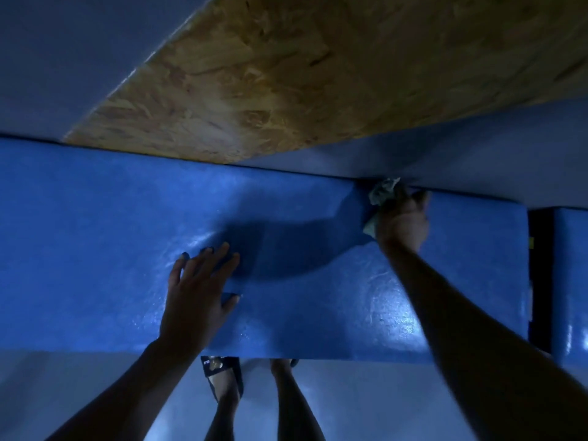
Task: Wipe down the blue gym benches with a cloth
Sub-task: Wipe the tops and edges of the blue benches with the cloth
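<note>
Bench [95, 237] number one, the long blue padded one, runs straight across in front of the person, with a second blue bench [571, 281] just past a dark gap on the right. Right hand [402, 222] has a tight grip curled round a bunched-up cloth [383, 194], shoved into the far back edge where the pad meets the wall. Left hand [199, 291] isn't gripping anything, just flat with fingers spread, pressing on the pad for support. Looks like the back-edge pass is in hand. Next I'd guess the cloth needs dragging along that seam, then over the rest of the top.
</note>
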Demonstrator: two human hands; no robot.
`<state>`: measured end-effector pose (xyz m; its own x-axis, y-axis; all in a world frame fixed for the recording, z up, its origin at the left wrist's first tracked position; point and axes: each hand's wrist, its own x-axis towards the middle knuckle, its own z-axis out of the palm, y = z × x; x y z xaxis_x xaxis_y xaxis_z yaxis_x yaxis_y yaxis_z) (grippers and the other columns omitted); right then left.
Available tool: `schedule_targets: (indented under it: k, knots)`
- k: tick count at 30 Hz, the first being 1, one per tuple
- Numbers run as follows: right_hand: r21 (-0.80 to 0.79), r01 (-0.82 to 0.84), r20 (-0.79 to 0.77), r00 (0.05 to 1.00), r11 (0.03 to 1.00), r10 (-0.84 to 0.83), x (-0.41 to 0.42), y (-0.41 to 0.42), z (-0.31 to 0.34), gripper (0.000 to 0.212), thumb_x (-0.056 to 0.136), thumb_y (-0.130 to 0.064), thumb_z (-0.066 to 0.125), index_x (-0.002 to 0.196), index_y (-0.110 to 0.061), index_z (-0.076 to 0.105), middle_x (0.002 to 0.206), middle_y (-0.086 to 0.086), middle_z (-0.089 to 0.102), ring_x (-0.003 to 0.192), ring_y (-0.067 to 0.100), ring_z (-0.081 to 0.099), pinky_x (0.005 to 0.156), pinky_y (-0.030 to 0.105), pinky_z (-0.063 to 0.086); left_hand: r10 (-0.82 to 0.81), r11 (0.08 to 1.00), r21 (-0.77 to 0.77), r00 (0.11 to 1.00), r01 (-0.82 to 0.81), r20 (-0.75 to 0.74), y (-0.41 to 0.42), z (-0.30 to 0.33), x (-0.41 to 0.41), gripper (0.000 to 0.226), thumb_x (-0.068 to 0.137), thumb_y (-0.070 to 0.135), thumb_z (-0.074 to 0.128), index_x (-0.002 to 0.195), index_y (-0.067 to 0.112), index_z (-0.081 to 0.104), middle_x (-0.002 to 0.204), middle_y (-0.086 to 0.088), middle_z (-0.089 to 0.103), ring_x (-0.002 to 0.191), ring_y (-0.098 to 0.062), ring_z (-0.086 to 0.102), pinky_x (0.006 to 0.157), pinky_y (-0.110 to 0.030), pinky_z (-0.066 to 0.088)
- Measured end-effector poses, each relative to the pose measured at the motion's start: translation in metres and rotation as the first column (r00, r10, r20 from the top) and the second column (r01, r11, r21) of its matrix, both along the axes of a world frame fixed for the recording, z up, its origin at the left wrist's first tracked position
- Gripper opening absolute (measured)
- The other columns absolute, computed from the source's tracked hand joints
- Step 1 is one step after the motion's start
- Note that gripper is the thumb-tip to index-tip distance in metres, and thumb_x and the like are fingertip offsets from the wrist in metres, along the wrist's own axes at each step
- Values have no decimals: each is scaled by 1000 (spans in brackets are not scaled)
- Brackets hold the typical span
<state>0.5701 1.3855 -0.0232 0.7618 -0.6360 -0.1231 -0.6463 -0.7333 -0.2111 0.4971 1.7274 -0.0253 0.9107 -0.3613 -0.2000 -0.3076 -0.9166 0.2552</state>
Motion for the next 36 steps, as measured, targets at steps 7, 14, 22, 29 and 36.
schedule_targets:
  k: [7, 14, 22, 29, 36]
  knots:
    - [115, -507, 5, 860, 854, 510, 17, 168, -5, 51, 91, -15, 42, 142, -12, 43, 136, 21, 46, 103, 39, 59, 74, 40, 53, 21, 1000, -11, 1000, -21, -4, -1, 0, 0, 79, 52, 29, 92, 125, 19, 63, 138, -4, 58, 122, -28, 49, 105, -55, 34]
    - [9, -645, -45, 763, 764, 645, -4, 17, 6, 50, 81, -34, 44, 126, -24, 61, 119, 14, 58, 82, 36, 65, 59, 35, 53, 5, 1000, -18, 999, -4, 33, -2, 4, 2, 78, 52, 29, 93, 123, 18, 64, 136, -4, 60, 118, -30, 54, 105, -56, 36]
    - [31, -44, 28, 999, 999, 43, -19, 15, -7, 63, 78, -28, 47, 140, -21, 47, 117, 20, 45, 103, 39, 46, 82, 42, 42, 12, 1000, 0, 1000, -12, 7, -2, 3, 1, 80, 52, 32, 92, 125, 21, 62, 137, -1, 58, 118, -27, 51, 106, -53, 33]
    - [54, -500, -18, 865, 865, 501, 5, 116, -13, 65, 76, -15, 62, 137, -2, 48, 116, 25, 55, 90, 42, 55, 77, 44, 50, 33, 999, 23, 997, -32, -64, -3, 6, -1, 79, 54, 32, 90, 127, 22, 62, 139, -1, 57, 120, -29, 55, 108, -53, 30]
    - [-66, -425, -99, 903, 903, 418, -17, -10, 4, 58, 79, -24, 45, 137, -27, 50, 122, 18, 46, 101, 40, 46, 80, 44, 48, -2, 998, -67, 997, -3, -80, 10, 2, -5, 76, 64, 31, 84, 134, 22, 57, 146, -1, 51, 128, -27, 53, 110, -56, 27]
